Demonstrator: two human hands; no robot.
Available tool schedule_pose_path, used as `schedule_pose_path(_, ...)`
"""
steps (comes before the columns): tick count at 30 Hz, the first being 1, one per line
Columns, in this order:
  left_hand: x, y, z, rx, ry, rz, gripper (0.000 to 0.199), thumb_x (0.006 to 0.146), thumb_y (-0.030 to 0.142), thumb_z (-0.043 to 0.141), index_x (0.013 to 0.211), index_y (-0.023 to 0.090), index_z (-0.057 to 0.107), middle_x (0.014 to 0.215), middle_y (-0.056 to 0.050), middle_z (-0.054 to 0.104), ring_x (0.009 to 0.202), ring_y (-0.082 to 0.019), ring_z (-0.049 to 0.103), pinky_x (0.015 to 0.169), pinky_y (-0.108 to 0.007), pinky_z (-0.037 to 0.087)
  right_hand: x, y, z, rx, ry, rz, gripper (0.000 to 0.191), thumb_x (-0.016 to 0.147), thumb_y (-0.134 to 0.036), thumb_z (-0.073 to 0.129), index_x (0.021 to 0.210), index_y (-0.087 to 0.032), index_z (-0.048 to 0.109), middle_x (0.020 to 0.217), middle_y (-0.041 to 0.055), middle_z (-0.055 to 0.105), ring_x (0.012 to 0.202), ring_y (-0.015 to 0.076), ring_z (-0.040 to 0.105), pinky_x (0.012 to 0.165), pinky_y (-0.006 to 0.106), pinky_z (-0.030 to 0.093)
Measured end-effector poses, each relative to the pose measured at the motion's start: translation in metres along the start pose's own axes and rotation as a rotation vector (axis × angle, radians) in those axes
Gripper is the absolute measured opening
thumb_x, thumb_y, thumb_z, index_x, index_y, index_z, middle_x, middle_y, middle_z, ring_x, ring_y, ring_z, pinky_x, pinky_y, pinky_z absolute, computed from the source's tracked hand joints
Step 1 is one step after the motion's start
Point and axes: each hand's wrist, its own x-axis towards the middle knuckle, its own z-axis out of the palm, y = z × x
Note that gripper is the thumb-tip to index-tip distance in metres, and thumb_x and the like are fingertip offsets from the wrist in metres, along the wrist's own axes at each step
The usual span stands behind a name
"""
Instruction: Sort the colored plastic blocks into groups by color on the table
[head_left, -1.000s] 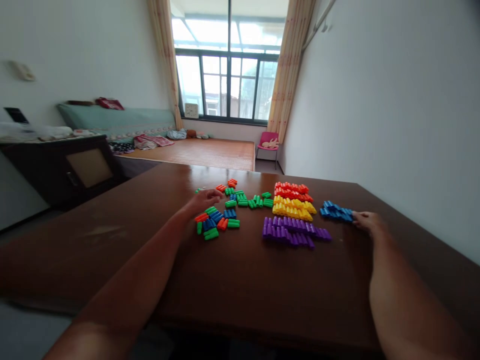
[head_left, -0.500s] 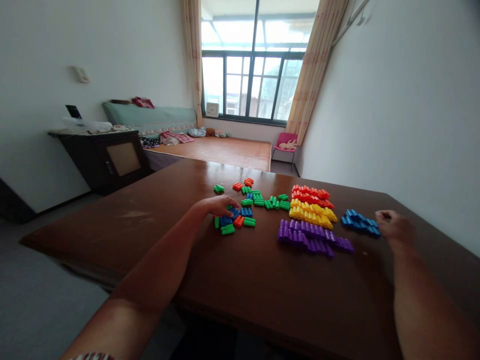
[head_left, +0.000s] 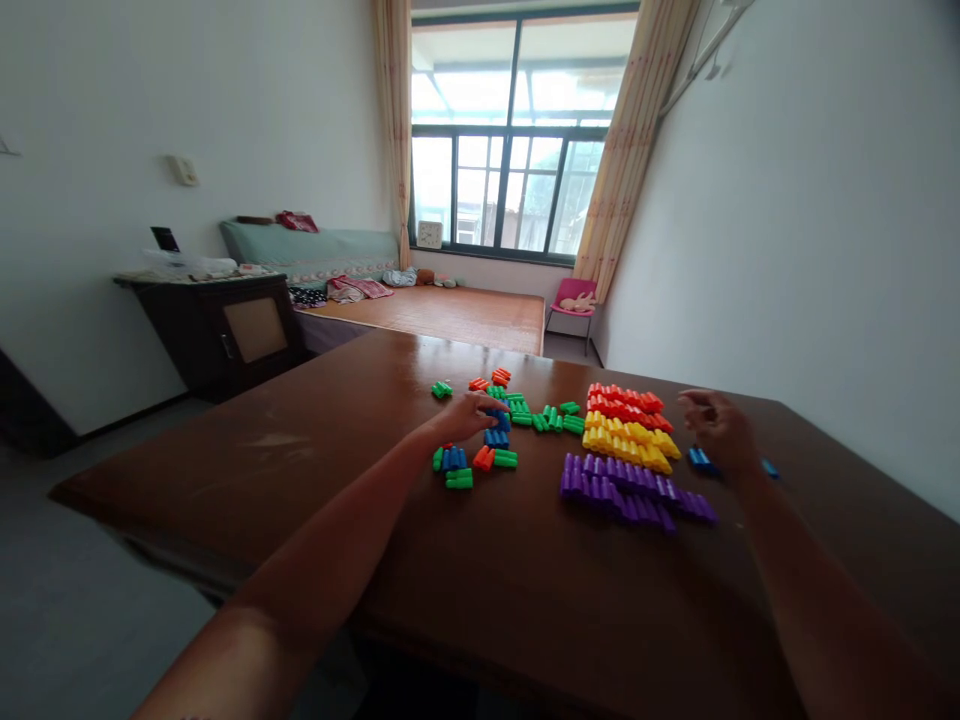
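My left hand point(head_left: 469, 415) reaches into the loose group of plastic blocks at the middle of the table, its fingers pinched on a blue block point(head_left: 500, 419). Just below lies another blue block point(head_left: 496, 438). Green blocks point(head_left: 541, 422) spread to the right of these fingers. My right hand point(head_left: 718, 430) hovers over a row of blue blocks point(head_left: 701, 461) at the right and partly hides it. Its fingers are curled together, and whatever they hold is hidden.
Right of centre lie stacked rows of red-orange blocks point(head_left: 628, 403), yellow blocks point(head_left: 628, 441) and purple blocks point(head_left: 634, 490). More loose blocks lie left of them on the brown table point(head_left: 247, 470). Beyond stand a bed point(head_left: 465, 315) and a pink chair point(head_left: 574, 297).
My left hand has moved right and slightly away, from the nearer blue blocks to the pinched one. My right hand has moved left from beside the blue row to over it. The view tilted up slightly.
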Motion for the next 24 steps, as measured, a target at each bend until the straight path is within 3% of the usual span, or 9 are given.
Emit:
schedule_pose_path(4, 0.002, 0.018, 0.034, -0.311, -0.042, 0.052, 0.03, 0.072, 0.023, 0.073, 0.1, 0.012, 0.07, 0.094, -0.009, 0.072, 0.088, -0.019, 0.066, 0.081, -0.032, 0.052, -0.028, -0.078, 0.023, 0.247, -0.341, -0.24, 0.039, 0.085, -0.053, 0.055, 0.106, -0.021, 0.067, 0.077, 0.0049, 0.068, 0.063, 0.0179, 0.061, 0.059, 0.03, 0.048)
schedule_pose_path(7, 0.001, 0.031, 0.054, -0.421, -0.045, 0.069, 0.031, 0.07, 0.026, 0.079, 0.094, 0.012, 0.066, 0.089, -0.007, 0.07, 0.083, -0.017, 0.065, 0.078, -0.031, 0.052, -0.054, -0.12, 0.033, 0.346, -0.552, -0.397, 0.035, 0.087, -0.047, 0.058, 0.112, -0.025, 0.066, 0.083, 0.0032, 0.07, 0.068, 0.0173, 0.063, 0.062, 0.03, 0.051)
schedule_pose_path(10, -0.001, 0.039, 0.067, -0.457, -0.034, 0.077, 0.032, 0.068, 0.03, 0.081, 0.089, 0.014, 0.064, 0.085, -0.004, 0.068, 0.079, -0.014, 0.063, 0.075, -0.028, 0.051, -0.071, -0.14, 0.038, 0.359, -0.573, -0.43, 0.03, 0.087, -0.044, 0.06, 0.109, -0.025, 0.065, 0.079, 0.0019, 0.069, 0.067, 0.017, 0.063, 0.062, 0.03, 0.051)
schedule_pose_path(13, -0.003, 0.043, 0.071, -0.464, -0.027, 0.083, 0.031, 0.069, 0.03, 0.081, 0.089, 0.015, 0.063, 0.085, -0.003, 0.067, 0.079, -0.014, 0.063, 0.075, -0.028, 0.051, -0.071, -0.14, 0.04, 0.338, -0.53, -0.43, 0.024, 0.088, -0.042, 0.059, 0.104, -0.025, 0.066, 0.077, 0.0016, 0.069, 0.067, 0.0176, 0.064, 0.064, 0.031, 0.051)
schedule_pose_path(16, -0.004, 0.042, 0.066, -0.36, -0.017, 0.081, 0.028, 0.073, 0.03, 0.077, 0.093, 0.014, 0.066, 0.089, -0.005, 0.067, 0.084, -0.015, 0.063, 0.077, -0.027, 0.05, -0.054, -0.118, 0.041, 0.321, -0.461, -0.4, 0.025, 0.087, -0.043, 0.059, 0.102, -0.025, 0.067, 0.09, 0.004, 0.072, 0.078, 0.0207, 0.067, 0.071, 0.034, 0.054)
schedule_pose_path(18, -0.004, 0.036, 0.058, -0.247, 0.006, 0.057, 0.023, 0.078, 0.03, 0.072, 0.095, 0.015, 0.069, 0.089, -0.005, 0.069, 0.086, -0.016, 0.063, 0.076, -0.027, 0.05, -0.036, -0.088, 0.038, 0.308, -0.35, -0.298, 0.03, 0.084, -0.047, 0.06, 0.1, -0.023, 0.068, 0.097, 0.0066, 0.073, 0.085, 0.0234, 0.069, 0.076, 0.038, 0.055)
schedule_pose_path(21, -0.002, 0.019, 0.039, -0.108, 0.077, 0.009, 0.019, 0.079, 0.028, 0.068, 0.093, 0.016, 0.071, 0.089, -0.005, 0.071, 0.085, -0.017, 0.064, 0.076, -0.027, 0.051, -0.008, -0.024, 0.022, 0.279, -0.167, -0.053, 0.036, 0.079, -0.05, 0.061, 0.097, -0.02, 0.066, 0.096, 0.0109, 0.073, 0.089, 0.0278, 0.069, 0.079, 0.042, 0.055)
schedule_pose_path(24, 0.0, -0.001, 0.019, -0.067, 0.162, -0.026, 0.017, 0.077, 0.027, 0.067, 0.088, 0.016, 0.072, 0.088, -0.005, 0.073, 0.084, -0.018, 0.065, 0.078, -0.03, 0.051, 0.006, 0.051, -0.007, 0.147, 0.048, 0.186, 0.031, 0.075, -0.047, 0.06, 0.093, -0.022, 0.064, 0.096, 0.0155, 0.071, 0.093, 0.0324, 0.068, 0.081, 0.046, 0.052)
